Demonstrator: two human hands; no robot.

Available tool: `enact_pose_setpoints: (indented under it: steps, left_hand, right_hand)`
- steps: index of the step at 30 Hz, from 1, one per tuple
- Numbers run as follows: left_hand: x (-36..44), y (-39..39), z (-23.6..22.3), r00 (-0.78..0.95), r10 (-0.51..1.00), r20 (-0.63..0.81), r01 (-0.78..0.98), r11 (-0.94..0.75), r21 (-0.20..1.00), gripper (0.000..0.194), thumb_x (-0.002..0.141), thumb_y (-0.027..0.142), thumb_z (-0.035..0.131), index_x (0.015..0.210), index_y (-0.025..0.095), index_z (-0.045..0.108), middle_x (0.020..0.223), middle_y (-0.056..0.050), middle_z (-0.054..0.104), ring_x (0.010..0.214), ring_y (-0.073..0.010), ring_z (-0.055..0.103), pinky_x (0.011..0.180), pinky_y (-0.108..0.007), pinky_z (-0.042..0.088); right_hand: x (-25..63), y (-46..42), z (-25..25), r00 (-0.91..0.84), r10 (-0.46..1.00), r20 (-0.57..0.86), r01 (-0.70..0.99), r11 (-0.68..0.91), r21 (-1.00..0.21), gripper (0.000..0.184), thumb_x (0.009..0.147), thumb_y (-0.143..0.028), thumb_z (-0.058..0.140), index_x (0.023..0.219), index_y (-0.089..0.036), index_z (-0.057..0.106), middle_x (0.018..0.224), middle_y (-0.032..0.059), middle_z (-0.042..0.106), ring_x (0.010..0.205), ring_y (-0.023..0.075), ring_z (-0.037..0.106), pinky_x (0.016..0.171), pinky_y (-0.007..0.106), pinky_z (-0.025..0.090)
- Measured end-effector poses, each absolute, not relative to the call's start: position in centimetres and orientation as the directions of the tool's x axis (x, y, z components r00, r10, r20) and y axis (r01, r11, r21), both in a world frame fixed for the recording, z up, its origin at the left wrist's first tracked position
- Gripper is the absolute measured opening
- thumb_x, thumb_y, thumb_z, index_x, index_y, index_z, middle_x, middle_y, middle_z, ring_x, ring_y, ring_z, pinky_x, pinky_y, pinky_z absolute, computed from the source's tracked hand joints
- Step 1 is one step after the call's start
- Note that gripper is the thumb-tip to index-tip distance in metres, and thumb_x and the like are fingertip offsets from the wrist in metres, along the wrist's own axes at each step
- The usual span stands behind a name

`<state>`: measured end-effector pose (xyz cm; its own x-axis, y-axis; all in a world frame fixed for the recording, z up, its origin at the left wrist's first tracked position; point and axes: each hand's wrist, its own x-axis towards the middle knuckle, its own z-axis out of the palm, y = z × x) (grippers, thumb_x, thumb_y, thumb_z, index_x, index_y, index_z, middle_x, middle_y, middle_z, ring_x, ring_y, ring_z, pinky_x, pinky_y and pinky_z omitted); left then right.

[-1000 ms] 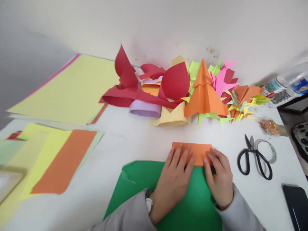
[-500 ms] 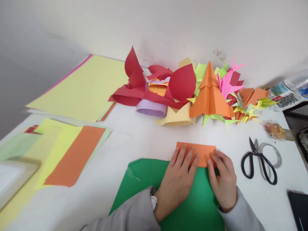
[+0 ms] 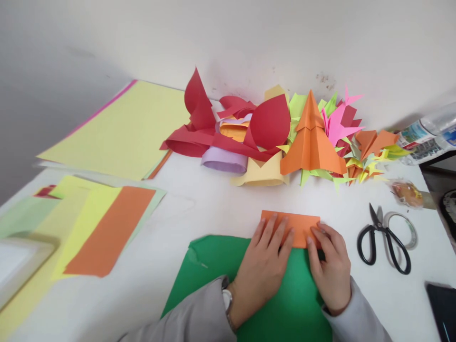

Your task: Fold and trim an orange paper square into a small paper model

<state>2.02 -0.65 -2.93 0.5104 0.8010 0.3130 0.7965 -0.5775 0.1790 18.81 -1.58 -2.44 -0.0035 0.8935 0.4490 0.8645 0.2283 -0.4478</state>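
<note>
A folded piece of orange paper (image 3: 302,225) lies at the far edge of a green sheet (image 3: 213,259), partly over it. My left hand (image 3: 265,266) rests flat on the orange paper, fingers stretched out and slightly apart. At the right end of the same paper, my right hand (image 3: 331,266) is closed, with bent fingers and thumb gripping the near right edge. The fingers hide that corner. Black-handled scissors (image 3: 381,229) lie partly open to the right of my right hand, beside a roll of tape (image 3: 413,232).
Along the wall stand red paper shapes (image 3: 270,123), a large orange paper plane (image 3: 309,142) and pink folded paper (image 3: 337,124). Yellow sheets (image 3: 121,128) and an orange strip (image 3: 114,232) lie left. Plastic bottles (image 3: 423,135) and a dark device (image 3: 441,308) are right.
</note>
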Motion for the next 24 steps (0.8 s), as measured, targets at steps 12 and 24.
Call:
enact_pose_setpoints:
  steps: [12,24]
  left_hand:
    - [1.86,-0.66,-2.95,0.511,0.793,0.331,0.793,-0.584,0.174,0.040,0.084,0.012,0.042,0.122,0.012,0.057,0.134,-0.017,0.052,0.133,-0.0332,0.035,0.106,-0.051,0.033]
    - [1.69,-0.63,-3.06,0.521,0.786,0.331,0.782,-0.596,0.183,0.043,0.084,0.009,0.042,0.124,0.012,0.056,0.137,-0.018,0.049,0.135,-0.0324,0.032,0.107,-0.052,0.031]
  right_hand:
    - [18.70,-1.69,-2.57,0.005,0.899,0.439,0.865,0.216,-0.452,0.024,0.087,-0.021,0.055,0.110,-0.017,0.060,0.108,0.0143,0.060,0.101,0.0261,0.058,0.083,0.046,0.054]
    - [18.60,-1.70,-2.44,0.005,0.901,0.433,0.873,0.207,-0.442,0.028,0.088,-0.022,0.053,0.115,-0.018,0.060,0.113,0.0152,0.061,0.101,0.0266,0.059,0.082,0.047,0.054]
